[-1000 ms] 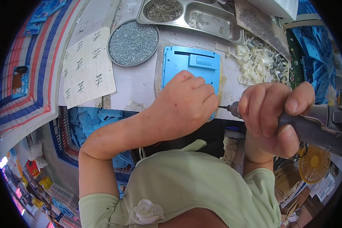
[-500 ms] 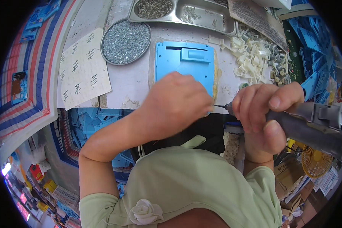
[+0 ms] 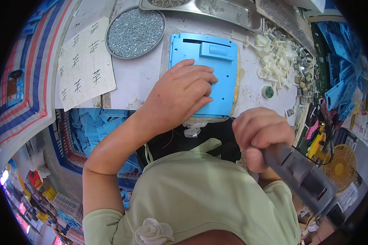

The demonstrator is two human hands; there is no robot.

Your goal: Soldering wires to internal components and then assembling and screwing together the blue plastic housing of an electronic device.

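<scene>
A light-blue plastic housing (image 3: 221,86) with a slot and a raised bar near its far end lies flat on the white worktable in front of me. Across its left and middle part rests my left hand (image 3: 180,92), open, fingers stretched out over the surface with a slight bend. My right hand (image 3: 262,131) is closed around a dark grey electric screwdriver (image 3: 300,169), just off the table's near edge at the right. The tool's body slants down to the right. Its tip is hidden behind my hand, apart from the housing.
Beyond stand a round metal dish (image 3: 135,32) of screws and a steel tray (image 3: 229,14) of small metal parts. White plastic pieces (image 3: 274,57) and a small green-topped cylinder (image 3: 268,92) lie right. Left is a marked paper sheet (image 3: 87,65); blue parts (image 3: 96,126) fill a bin below.
My left hand has moved from the housing's near right corner back to the left and unfolded onto it. My right hand has drawn the screwdriver down, toward me and away from the housing.
</scene>
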